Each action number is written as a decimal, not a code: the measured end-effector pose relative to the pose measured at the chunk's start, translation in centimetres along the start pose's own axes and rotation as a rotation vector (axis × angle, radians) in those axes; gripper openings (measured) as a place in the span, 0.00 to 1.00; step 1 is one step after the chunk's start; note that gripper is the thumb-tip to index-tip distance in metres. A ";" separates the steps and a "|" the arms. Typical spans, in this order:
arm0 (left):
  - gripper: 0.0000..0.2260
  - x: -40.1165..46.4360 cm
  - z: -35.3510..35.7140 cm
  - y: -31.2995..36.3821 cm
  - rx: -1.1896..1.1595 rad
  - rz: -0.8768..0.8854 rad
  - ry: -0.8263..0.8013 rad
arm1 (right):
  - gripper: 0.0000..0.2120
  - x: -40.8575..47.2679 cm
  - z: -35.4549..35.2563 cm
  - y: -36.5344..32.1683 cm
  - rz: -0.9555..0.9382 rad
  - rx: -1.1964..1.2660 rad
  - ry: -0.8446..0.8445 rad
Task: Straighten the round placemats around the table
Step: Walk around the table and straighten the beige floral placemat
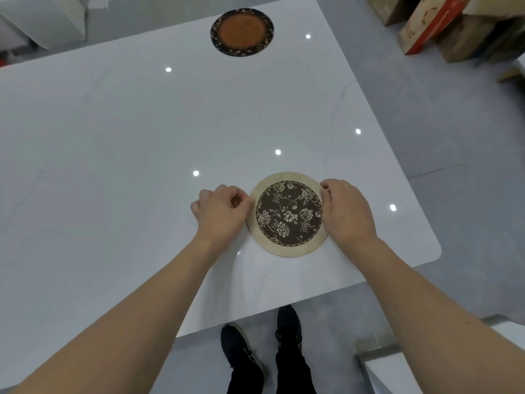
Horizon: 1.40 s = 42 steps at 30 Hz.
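Even overhead light; spot glare on glossy table (113, 166); soft focus, wide-angle edge bending.

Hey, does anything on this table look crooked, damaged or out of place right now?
Nothing stands out. The floral placemat lies flat near the table edge, with the left hand and right hand at its sides. The orange-centred placemat lies flat at the far edge. No spill or damage shows.

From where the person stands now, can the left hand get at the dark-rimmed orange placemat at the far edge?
Probably not without moving. The left hand pinches the floral placemat at the near edge; the orange placemat lies across the bare white table, nothing between.
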State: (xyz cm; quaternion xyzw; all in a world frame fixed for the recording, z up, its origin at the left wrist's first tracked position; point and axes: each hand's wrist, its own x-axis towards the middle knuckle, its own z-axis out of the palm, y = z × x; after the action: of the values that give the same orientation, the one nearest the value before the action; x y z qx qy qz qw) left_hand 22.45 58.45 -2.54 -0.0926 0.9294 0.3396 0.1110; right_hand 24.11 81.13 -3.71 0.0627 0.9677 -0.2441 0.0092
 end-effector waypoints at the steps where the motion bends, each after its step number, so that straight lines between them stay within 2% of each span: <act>1: 0.08 -0.2 0.2 0.0 0.011 0.006 0.003 | 0.13 -0.5 -0.1 0.4 -0.028 -0.001 0.010; 5: 0.07 -0.5 0.4 0.1 0.060 0.035 -0.057 | 0.11 -2.0 -0.4 1.4 -0.090 -0.060 0.041; 10: 0.04 -1.5 0.3 -0.5 0.066 0.102 -0.107 | 0.08 -4.3 -0.2 2.9 -0.229 -0.161 0.211; 14: 0.04 -2.3 0.3 -1.3 0.049 0.138 -0.128 | 0.08 -4.9 0.3 3.2 -0.239 -0.112 0.275; 25: 0.07 -2.4 0.5 -1.3 0.060 0.148 -0.139 | 0.09 -4.8 0.2 3.1 -0.182 0.014 0.271; 42: 0.08 -2.5 0.6 -1.7 0.067 0.162 -0.153 | 0.08 -4.7 0.2 3.3 -0.105 0.059 0.233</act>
State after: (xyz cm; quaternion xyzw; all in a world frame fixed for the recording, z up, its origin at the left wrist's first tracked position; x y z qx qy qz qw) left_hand 25.36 57.80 -3.37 0.0130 0.9334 0.3225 0.1568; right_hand 29.15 83.42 -5.20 0.0401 0.9566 -0.2634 -0.1181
